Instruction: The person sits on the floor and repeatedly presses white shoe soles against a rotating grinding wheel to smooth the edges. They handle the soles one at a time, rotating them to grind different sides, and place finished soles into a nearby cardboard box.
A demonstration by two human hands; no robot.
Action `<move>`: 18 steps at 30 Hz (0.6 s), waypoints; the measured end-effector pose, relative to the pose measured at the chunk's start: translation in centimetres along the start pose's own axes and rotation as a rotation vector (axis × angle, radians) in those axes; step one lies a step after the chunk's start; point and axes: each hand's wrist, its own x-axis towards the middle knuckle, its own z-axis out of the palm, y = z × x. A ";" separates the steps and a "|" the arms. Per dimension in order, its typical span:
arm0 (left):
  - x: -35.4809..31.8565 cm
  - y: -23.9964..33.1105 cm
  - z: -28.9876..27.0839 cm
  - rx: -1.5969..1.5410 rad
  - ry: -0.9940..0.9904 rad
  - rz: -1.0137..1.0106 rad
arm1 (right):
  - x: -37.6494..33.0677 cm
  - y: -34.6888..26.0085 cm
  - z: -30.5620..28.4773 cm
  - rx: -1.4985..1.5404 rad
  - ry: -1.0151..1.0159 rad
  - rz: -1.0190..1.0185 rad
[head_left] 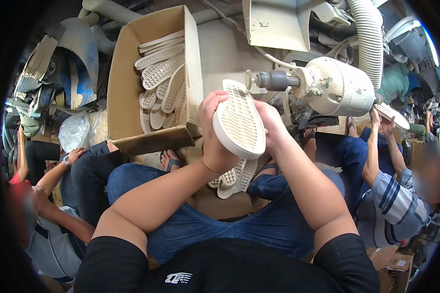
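A cream-white shoe sole [239, 119] is held up in front of me, its gridded and wavy ribbed face toward the view. My left hand [214, 134] is closed round its left edge, and my right hand [270, 121] grips the right edge. The toe end of the sole meets or nearly meets the small round tip [249, 79] on the spindle of a white motor [335, 88]; whether they touch I cannot tell. Below my hands, between my knees, several more soles [237, 178] lie in a pile.
A cardboard box [193, 73] holding many soles stands ahead on the left. Another carton [278, 27] and a ribbed hose [367, 44] are beyond the motor. A person [391, 200] on the right holds a sole; another person [54, 229] sits at my left.
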 end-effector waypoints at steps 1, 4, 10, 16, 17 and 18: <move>-0.4 0.0 0.0 -0.018 -0.011 -0.020 | -0.2 0.2 0.2 0.116 0.023 0.020; -2.0 0.7 -0.9 0.008 -0.116 -0.017 | -1.7 0.1 -0.3 0.108 -0.038 0.127; -1.5 -0.3 -2.8 -0.439 -0.318 -0.120 | -4.6 -0.8 -1.5 -0.165 0.007 0.041; 1.2 -0.7 0.0 -1.048 -0.016 -1.221 | -5.6 0.0 0.3 -0.092 -0.135 0.068; 1.5 -0.6 0.1 -1.214 -0.029 -1.358 | -5.8 0.6 0.8 -0.096 -0.134 0.054; 2.0 -0.7 0.0 -1.222 -0.050 -1.389 | -5.9 1.1 1.3 -0.110 -0.105 0.043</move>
